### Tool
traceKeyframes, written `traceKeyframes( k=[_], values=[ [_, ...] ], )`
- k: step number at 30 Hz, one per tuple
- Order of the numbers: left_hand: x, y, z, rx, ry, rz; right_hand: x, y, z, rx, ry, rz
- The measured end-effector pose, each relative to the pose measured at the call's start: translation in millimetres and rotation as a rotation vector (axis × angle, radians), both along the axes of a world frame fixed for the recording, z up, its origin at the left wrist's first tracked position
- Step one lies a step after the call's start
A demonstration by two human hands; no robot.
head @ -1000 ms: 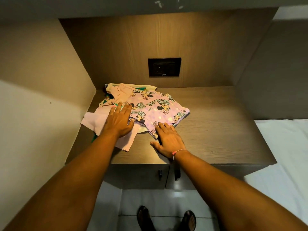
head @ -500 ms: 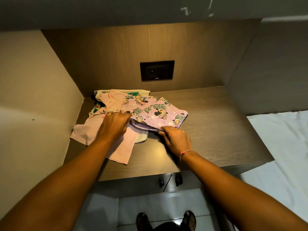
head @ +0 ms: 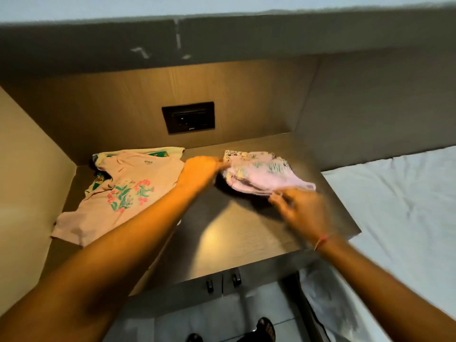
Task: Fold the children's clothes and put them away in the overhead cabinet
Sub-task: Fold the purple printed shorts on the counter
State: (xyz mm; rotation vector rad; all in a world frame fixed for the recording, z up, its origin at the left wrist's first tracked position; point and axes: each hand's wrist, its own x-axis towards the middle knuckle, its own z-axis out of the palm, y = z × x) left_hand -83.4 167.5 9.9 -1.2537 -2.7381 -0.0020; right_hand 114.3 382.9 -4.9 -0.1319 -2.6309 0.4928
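Note:
A lilac cartoon-print garment (head: 261, 172) is lifted just above the right part of the wooden counter (head: 237, 233), bunched and blurred. My left hand (head: 201, 172) grips its left edge. My right hand (head: 299, 209) holds its near right edge from below. A pink T-shirt (head: 123, 193) with a pink and green flower print lies spread flat at the left. Under it, a green-printed garment (head: 158, 153) peeks out at the back. The overhead cabinet's underside (head: 222, 43) spans the top of the view.
A black socket plate (head: 188, 117) is set in the wooden back panel. Walls close the counter at the left and right. A white bed (head: 394, 206) lies to the right. Below the counter are cabinet doors with two small handles (head: 223, 282), floor tiles and my feet.
Both hands closed on the lilac garment, lifted it off the pile and carried it right. The pink T-shirt is now uncovered. The camera tilted up.

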Motion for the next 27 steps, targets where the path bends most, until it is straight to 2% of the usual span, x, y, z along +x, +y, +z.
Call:
traceKeyframes(
  k=[2, 4, 6, 10, 12, 14, 16, 18, 21, 24, 27],
  values=[
    [7, -5, -27, -0.208, -0.019, -0.028, 28, -27, -29, -0.021, -0.257, 0.114],
    [12, -9, -42, -0.293, -0.050, -0.039, 37, -49, -47, -0.016, -0.416, 0.178],
    [13, -11, -45, -0.239, -0.120, 0.033, 33, -54, -51, -0.053, -0.374, 0.148],
    [18, -2, -40, -0.021, -0.194, 0.225, -9, -20, -38, -0.065, -0.137, -0.007],
    [35, 14, -44, 0.030, -0.274, 0.305, -44, -1, -34, -0.031, -0.207, 0.006],
    [54, 29, -59, -0.050, -0.418, 0.351, -73, 15, -38, 0.093, -0.404, 0.088],
    [67, 34, -79, -0.101, -0.468, 0.334, -87, 29, -51, 0.262, -0.578, 0.180],
    [60, 26, -91, -0.073, -0.439, 0.252, -85, 41, -66, 0.335, -0.643, 0.187],
    [35, 17, -93, -0.104, -0.415, 0.113, -69, 45, -80, 0.282, -0.621, 0.123],
    [26, 18, -87, -0.130, -0.375, 0.068, -58, 39, -76, 0.161, -0.589, 0.116],
    [45, 13, -80, 0.008, -0.294, 0.040, -33, 41, -63, 0.042, -0.461, 0.140]
  ],
)
